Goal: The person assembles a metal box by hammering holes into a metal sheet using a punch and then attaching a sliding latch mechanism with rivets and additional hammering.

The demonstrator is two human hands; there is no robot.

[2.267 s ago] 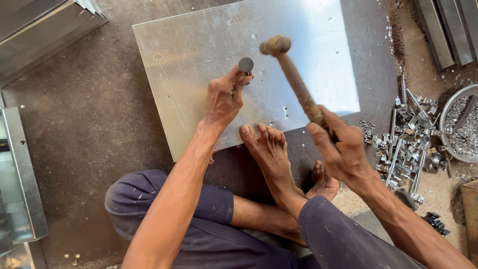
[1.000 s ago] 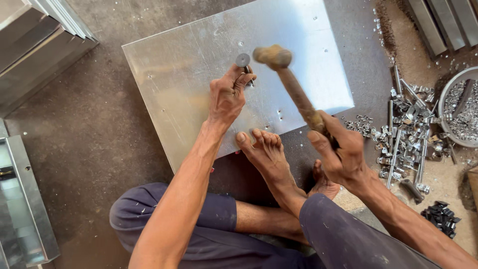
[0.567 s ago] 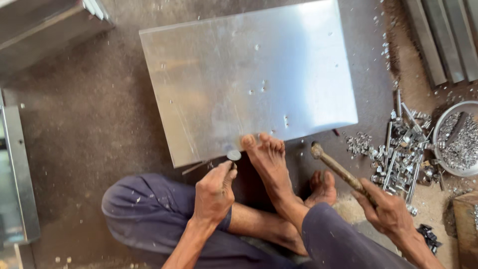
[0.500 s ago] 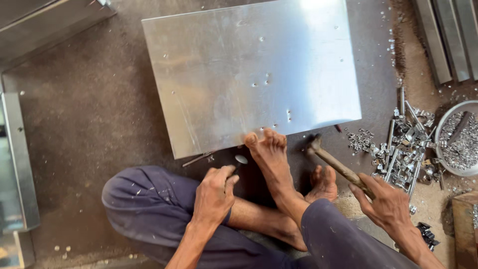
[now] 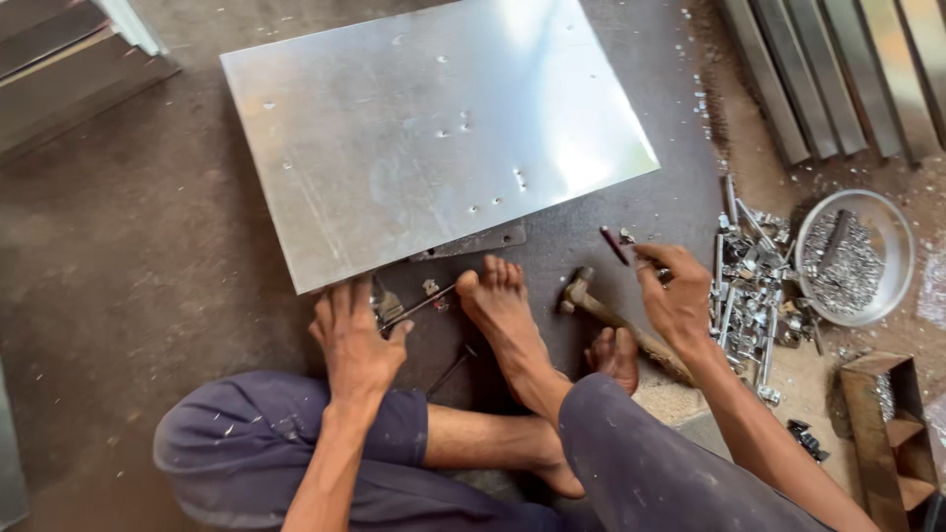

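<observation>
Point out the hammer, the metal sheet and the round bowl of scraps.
hammer (image 5: 579, 293): head view, on its metal head, lying on the floor by the foot.
metal sheet (image 5: 394, 138): head view, on its bare middle.
bowl (image 5: 892, 222): head view, on its right rim.

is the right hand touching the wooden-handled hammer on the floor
Apart. The head view shows the right hand lifted off the wooden-handled hammer, pinching a small dark punch instead.
</observation>
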